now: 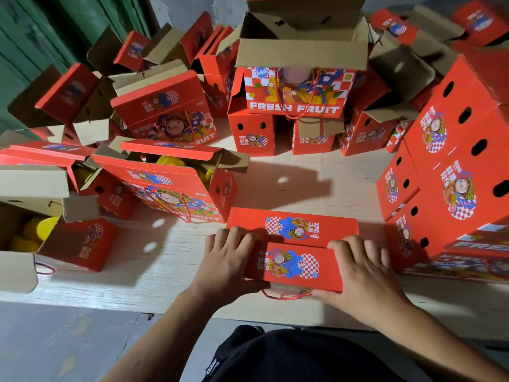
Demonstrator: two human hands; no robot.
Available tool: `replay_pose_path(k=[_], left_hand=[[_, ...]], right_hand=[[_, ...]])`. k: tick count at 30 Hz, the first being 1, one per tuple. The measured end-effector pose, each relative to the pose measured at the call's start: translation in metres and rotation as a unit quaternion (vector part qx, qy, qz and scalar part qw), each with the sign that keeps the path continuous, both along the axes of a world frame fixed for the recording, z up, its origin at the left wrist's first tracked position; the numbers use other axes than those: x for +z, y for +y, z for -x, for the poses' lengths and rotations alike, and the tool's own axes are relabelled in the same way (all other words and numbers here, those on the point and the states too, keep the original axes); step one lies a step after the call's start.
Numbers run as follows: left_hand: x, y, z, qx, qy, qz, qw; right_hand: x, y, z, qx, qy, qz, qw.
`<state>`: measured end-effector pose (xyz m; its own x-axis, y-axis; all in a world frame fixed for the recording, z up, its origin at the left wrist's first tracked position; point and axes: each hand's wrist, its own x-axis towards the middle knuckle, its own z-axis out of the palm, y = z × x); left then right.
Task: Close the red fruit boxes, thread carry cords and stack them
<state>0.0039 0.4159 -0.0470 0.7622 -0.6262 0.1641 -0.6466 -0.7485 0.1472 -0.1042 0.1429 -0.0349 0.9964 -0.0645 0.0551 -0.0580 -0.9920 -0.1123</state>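
A closed red fruit box stands on the pale wooden board right in front of me, its two top flaps folded flat. My left hand lies over the box's left end, fingers spread on the flap edge. My right hand covers the right end, fingers on top and thumb down at the front edge. A red carry cord loops out below the near flap.
A stack of closed red boxes rises on the right. Open boxes holding yellow-netted fruit crowd the left, with another open box at the far left. More open boxes stand behind. Bare board lies between them.
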Motion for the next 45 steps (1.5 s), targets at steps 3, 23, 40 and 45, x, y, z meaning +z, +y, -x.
replay_pose_path(k=[3,23,40,45], left_hand=[[-0.002,-0.002,0.004,0.009,-0.01,-0.004,1.0],[0.006,-0.012,0.013,0.016,-0.007,-0.057,0.998],[0.006,-0.017,0.002,0.009,0.077,-0.104,0.992],[0.003,-0.016,-0.001,0.001,0.097,-0.104,0.99]], right_hand=[[0.0,0.005,0.002,-0.015,0.004,-0.003,1.0],[0.011,0.011,0.001,-0.006,0.015,0.051,0.999],[0.006,0.01,-0.014,-0.025,0.176,-0.044,0.983],[0.008,0.009,-0.015,-0.013,0.18,-0.047,0.982]])
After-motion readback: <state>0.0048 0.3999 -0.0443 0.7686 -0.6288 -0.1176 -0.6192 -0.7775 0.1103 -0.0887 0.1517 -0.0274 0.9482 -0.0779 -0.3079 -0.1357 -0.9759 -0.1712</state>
